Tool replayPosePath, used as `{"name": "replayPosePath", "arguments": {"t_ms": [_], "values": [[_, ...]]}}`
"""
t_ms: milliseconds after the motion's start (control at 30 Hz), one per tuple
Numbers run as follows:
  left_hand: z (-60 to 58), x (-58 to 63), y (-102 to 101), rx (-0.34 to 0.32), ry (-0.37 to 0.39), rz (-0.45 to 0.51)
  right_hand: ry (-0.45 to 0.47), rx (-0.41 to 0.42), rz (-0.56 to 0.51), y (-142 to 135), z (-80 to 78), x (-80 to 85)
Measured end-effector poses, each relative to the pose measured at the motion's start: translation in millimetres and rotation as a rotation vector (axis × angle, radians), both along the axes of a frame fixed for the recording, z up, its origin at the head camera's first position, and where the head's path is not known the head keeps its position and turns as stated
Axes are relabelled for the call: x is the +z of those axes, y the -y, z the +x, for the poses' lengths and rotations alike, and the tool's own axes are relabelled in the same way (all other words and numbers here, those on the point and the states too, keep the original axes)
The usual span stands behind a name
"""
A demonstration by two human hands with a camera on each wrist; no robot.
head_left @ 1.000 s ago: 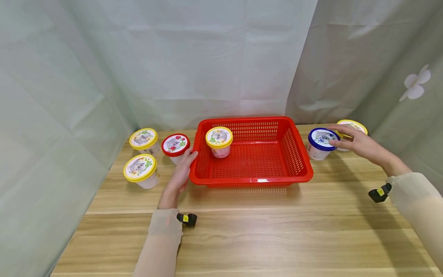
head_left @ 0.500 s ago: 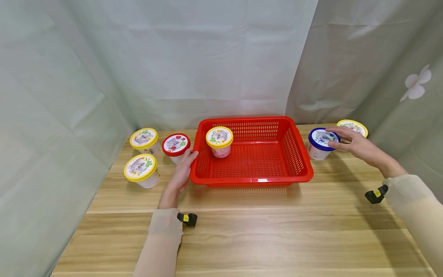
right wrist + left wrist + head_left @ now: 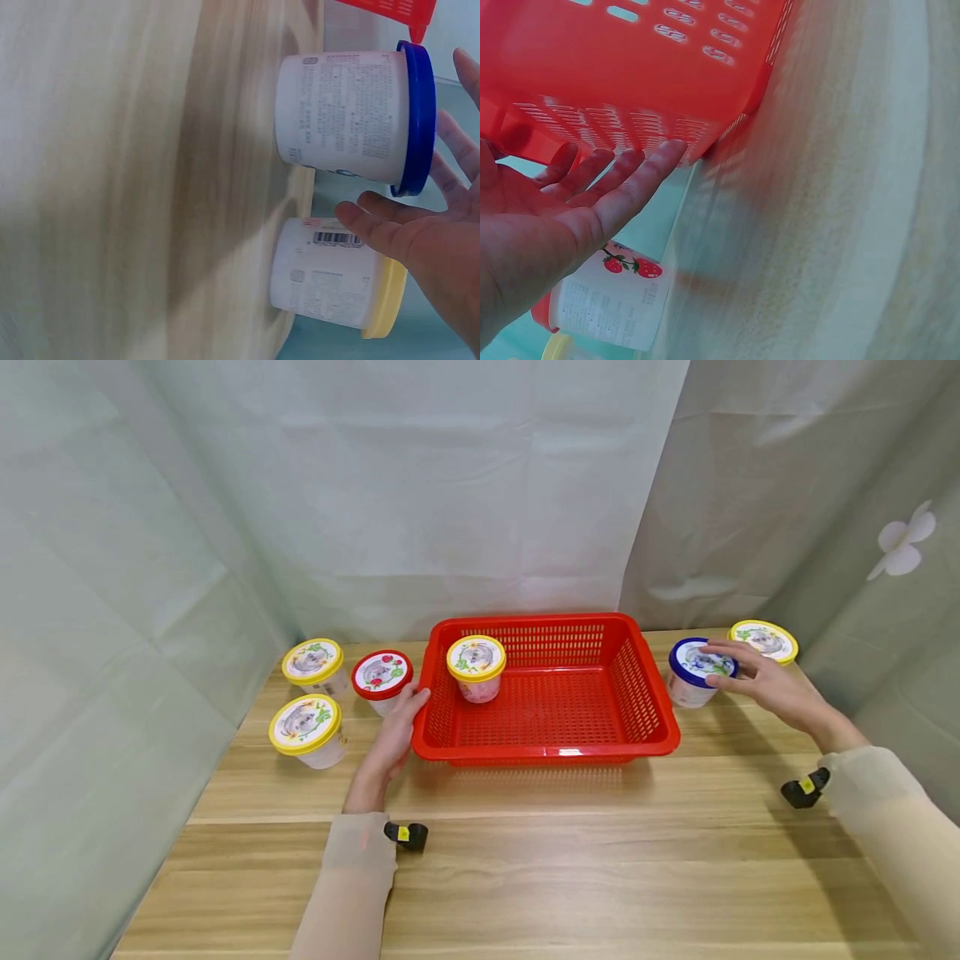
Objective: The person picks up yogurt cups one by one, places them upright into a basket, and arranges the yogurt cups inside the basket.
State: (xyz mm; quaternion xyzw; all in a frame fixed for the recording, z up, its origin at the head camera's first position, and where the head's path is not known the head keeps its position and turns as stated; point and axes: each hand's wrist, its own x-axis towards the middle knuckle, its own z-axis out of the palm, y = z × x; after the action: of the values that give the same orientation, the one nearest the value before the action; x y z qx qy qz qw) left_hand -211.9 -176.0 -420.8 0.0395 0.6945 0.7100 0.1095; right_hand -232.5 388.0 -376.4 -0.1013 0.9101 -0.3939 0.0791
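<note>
A red plastic basket (image 3: pixel 540 750) stands on the table, a yellow-lidded cup (image 3: pixel 477 668) inside at its left. My left hand (image 3: pixel 392 735) holds the basket's left rim, thumb on the rim and fingers (image 3: pixel 634 187) along the outer wall. At the right, a white cup with a blue lid (image 3: pixel 688 664) stands upright. My right hand (image 3: pixel 772 687) is spread around its lid from the right. In the right wrist view the thumb (image 3: pixel 367 225) stands apart from the blue-lidded cup (image 3: pixel 345 112); whether the other fingers touch it is unclear.
A red-lidded cup (image 3: pixel 381 675) stands just left of the basket, with two yellow-lidded cups (image 3: pixel 313 662) farther left. Another yellow-lidded cup (image 3: pixel 763 640) sits behind my right hand. Pale curtains (image 3: pixel 450 485) hang behind and beside the wooden table (image 3: pixel 562 877).
My right hand has shifted a little left and down, away from the far yellow-lidded cup and over the blue-lidded one. The left hand and the basket have stayed put.
</note>
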Motion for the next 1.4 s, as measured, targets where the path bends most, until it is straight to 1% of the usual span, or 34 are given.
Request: {"name": "replayPosePath", "arguments": {"t_ms": [133,300,433,567,767,1000,1400], "values": [[0.4,0.5,-1.0,0.003,-0.005,0.002,-0.003,-0.002,-0.065,0.0,-1.1,-8.4],[1.0,1.0,-0.9,-0.002,-0.007,-0.002,-0.039,-0.016,-0.095,0.8,-4.6,-18.1],[0.9,0.4,-0.4,0.001,-0.005,-0.007,-0.050,-0.030,-0.123,2.2,-6.3,-22.5],[0.9,-0.3,0.0,0.003,-0.009,-0.011,-0.049,-0.039,-0.136,3.6,-9.0,-24.7],[0.3,-1.0,-0.5,0.002,-0.008,-0.012,-0.070,-0.038,-0.139,6.0,-12.1,-27.8],[0.8,0.1,-0.6,0.001,-0.004,-0.016,-0.079,-0.057,-0.118,8.1,-12.0,-27.8],[1.0,-0.3,-0.1,-0.008,-0.003,-0.017,-0.084,-0.082,-0.123,10.1,-13.0,-26.3]]}}
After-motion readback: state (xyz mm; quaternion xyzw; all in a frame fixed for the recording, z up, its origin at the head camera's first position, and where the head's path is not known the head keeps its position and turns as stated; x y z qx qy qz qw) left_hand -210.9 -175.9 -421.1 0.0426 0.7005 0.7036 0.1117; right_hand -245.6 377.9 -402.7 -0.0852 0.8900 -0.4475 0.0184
